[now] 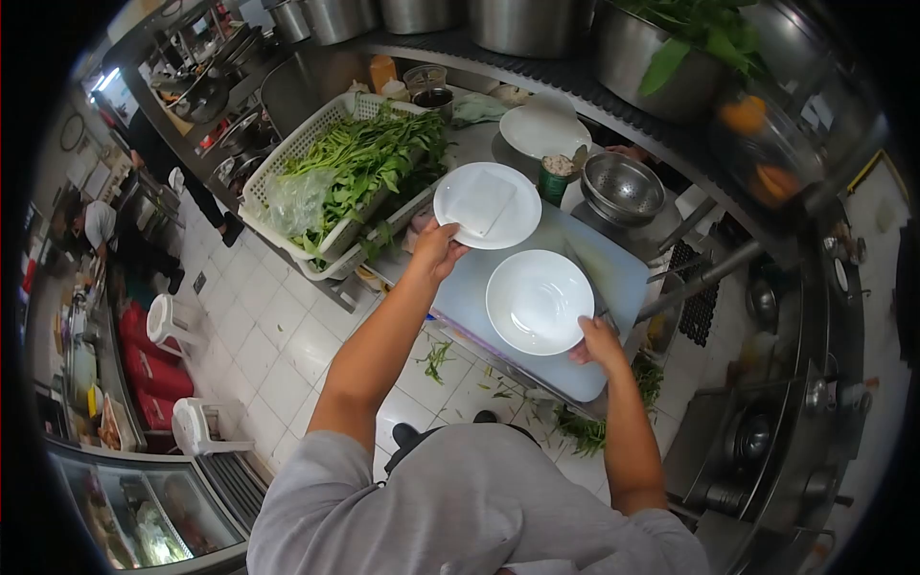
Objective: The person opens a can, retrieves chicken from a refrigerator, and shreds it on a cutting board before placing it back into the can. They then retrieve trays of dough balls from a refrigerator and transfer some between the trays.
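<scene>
My left hand (438, 251) grips the lower left rim of a white oval plate (522, 225), with the thumb on top. A pale, flat square piece (480, 203) lies on that plate. In my right hand (600, 345) is the lower right rim of a round white bowl (539, 303), tilted so its inside faces me. Both dishes are over a pale blue cutting board (621, 278). Partly hidden behind the bowl, a narrow knife-like object (578, 259) lies on the board.
Left of the board, a white basket (257, 199) holds leafy greens (374, 153). Behind are a green can (554, 180), a metal colander (623, 187) and another white plate (544, 127). A shelf with pots (532, 24) overhangs the back. Several leaf scraps (436, 358) litter the floor.
</scene>
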Action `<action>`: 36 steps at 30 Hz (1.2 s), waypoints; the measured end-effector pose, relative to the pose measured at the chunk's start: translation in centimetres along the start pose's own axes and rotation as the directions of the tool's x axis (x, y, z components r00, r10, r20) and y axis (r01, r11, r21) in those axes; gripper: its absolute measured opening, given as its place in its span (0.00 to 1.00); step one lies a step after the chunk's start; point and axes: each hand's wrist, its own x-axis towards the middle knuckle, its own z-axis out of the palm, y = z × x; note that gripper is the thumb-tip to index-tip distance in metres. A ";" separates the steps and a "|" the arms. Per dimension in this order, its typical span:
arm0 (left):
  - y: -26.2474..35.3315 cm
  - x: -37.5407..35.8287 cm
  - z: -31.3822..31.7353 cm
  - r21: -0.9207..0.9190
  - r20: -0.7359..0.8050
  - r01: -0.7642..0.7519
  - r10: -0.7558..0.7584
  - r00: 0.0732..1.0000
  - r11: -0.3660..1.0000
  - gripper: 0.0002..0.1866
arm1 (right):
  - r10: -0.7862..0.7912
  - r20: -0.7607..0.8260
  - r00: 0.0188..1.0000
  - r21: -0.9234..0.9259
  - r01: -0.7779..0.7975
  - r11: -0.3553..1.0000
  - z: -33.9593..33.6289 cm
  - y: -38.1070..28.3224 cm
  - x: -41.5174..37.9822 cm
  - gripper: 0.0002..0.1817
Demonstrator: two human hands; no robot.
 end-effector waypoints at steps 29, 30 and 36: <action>0.3 -3.4 3.0 0.140 -0.019 0.132 -0.130 0.991 0.981 0.36 | -0.171 0.110 0.979 0.055 0.166 0.985 2.0 -15.2 10.2 0.22; -0.1 -2.7 2.3 0.133 -0.022 0.092 -0.090 0.996 0.987 0.32 | -0.246 0.148 0.958 0.197 0.216 0.956 2.1 -14.9 9.6 0.21; -1.1 -1.3 0.7 -0.157 -0.090 0.156 -0.171 0.981 0.975 0.27 | -0.538 0.015 0.843 0.003 0.538 0.843 5.3 -7.4 13.8 0.10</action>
